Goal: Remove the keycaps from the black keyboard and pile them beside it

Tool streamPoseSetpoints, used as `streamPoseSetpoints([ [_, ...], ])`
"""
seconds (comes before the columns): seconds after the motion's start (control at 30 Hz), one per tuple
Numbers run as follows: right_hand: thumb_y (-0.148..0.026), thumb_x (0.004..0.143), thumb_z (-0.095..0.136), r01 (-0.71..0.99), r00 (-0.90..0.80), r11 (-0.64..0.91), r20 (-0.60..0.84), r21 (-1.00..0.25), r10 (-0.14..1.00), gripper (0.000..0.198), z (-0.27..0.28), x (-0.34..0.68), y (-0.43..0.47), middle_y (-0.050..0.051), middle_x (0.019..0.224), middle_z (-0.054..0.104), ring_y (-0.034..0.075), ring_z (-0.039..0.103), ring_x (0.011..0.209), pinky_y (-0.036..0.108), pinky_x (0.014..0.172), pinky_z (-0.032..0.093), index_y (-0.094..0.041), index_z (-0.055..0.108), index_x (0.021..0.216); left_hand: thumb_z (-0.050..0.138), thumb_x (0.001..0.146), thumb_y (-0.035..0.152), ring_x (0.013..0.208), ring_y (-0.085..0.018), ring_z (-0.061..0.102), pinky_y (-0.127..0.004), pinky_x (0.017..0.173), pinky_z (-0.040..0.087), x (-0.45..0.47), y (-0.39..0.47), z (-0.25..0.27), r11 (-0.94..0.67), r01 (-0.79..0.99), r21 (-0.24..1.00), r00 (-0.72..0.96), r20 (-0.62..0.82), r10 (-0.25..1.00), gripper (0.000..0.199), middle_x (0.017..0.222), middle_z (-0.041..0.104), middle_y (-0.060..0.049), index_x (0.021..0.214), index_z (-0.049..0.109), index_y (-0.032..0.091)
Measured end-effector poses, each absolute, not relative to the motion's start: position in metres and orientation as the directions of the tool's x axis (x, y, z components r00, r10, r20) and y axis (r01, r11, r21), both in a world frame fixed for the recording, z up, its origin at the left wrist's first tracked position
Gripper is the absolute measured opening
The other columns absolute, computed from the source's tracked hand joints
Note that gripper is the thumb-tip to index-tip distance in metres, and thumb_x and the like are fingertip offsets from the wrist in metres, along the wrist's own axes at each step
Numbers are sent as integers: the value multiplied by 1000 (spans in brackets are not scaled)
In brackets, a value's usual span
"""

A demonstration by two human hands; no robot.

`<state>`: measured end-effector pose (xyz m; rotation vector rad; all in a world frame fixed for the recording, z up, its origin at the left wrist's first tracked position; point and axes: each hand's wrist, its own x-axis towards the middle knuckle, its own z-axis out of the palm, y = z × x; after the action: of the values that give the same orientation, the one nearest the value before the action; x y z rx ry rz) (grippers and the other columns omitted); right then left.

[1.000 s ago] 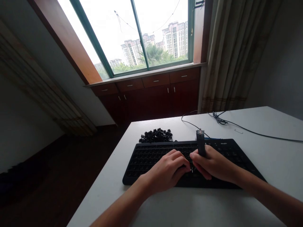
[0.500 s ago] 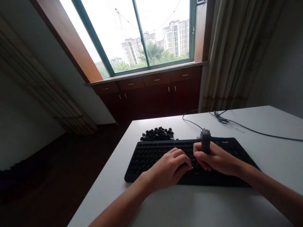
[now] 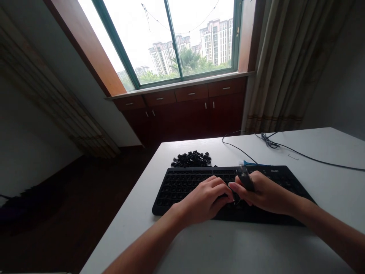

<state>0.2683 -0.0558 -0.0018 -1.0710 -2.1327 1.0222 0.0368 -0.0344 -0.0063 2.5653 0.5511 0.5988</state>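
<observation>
Here right fingers [image 3: 238, 188] clasp a blocky dark tool [image 3: 246, 179]; left fingers [image 3: 222, 187] curl, contents unclear

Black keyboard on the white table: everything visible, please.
The long black plastic-looking keyboard lies flat on the white table. Rows of square sockets without keycaps show on its left; a pale logo marks its far right. The bare left hand and bare right hand hide its middle; whether they touch it is unclear.

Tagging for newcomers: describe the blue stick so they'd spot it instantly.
On the white table, find the black keyboard. Along its far edge, beyond the right hand, lies a slim stick with a pale left end; its blue colour sets it apart from the black cable.
</observation>
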Motion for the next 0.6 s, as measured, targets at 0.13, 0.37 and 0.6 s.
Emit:
streamPoseSetpoints([
  [0.13,-43,98,55,418,-559,384,100,-823,823,35,0,271,-56,-2,60,57,12,52,53,23,53,43,-18,59,73,52,101,23,95,-18,59,-29,87,50,37,-34,-7,-817,279,505,821,316,475,14,100,67,-7,101,65,17],
  [0.37,-52,97,50,313,-421,-118,-249,-942,872,51,5,255,-64,1,49,60,11,55,37,19,35,41,-14,62,64,53,98,21,90,-18,59,-30,85,51,37,-36,-3,-834,274,479,833,316,455,14,96,65,-7,105,63,17],
  [0.6,-55,93,54,224,-390,-220,-295,-949,872,52,1,250,-63,2,47,61,11,56,36,17,32,41,-14,60,62,63,92,36,87,-20,57,-33,82,50,42,-41,-5,-845,305,439,816,337,469,21,96,65,-7,102,62,17],
])
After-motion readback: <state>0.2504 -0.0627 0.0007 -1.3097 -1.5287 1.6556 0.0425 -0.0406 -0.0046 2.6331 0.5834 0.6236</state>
